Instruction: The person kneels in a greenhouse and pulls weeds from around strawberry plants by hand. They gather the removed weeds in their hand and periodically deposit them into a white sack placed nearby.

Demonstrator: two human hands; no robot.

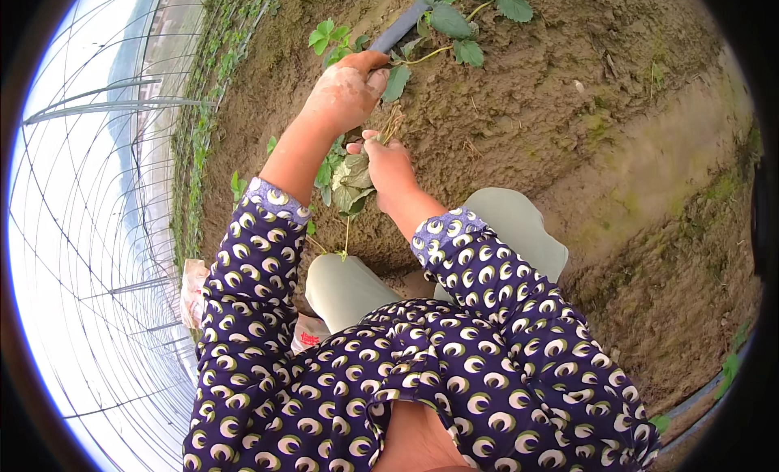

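My left hand (pixel 350 90) is curled at the lower end of a grey-blue hose (pixel 398 28), beside the stems of a strawberry plant (pixel 449 20). Whether its fingers grip the hose or a stem cannot be told. Lower and slightly to the right, my right hand (pixel 391 165) is closed around a bunch of withered leaves (pixel 353 179) with dry stalks sticking out past the fingers. Green leaves (pixel 325 171) show between the left forearm and this bunch. A thin runner (pixel 347 235) hangs down to my left knee.
Bare, damp soil (pixel 548 107) slopes away to the right. Rows of green plants (pixel 198 137) and a wire-like frame (pixel 122 107) stand at the left. A pale bag (pixel 193 292) lies by my left elbow, another with red writing (pixel 309 333) beside my thigh. Pipes (pixel 709 399) run at the lower right.
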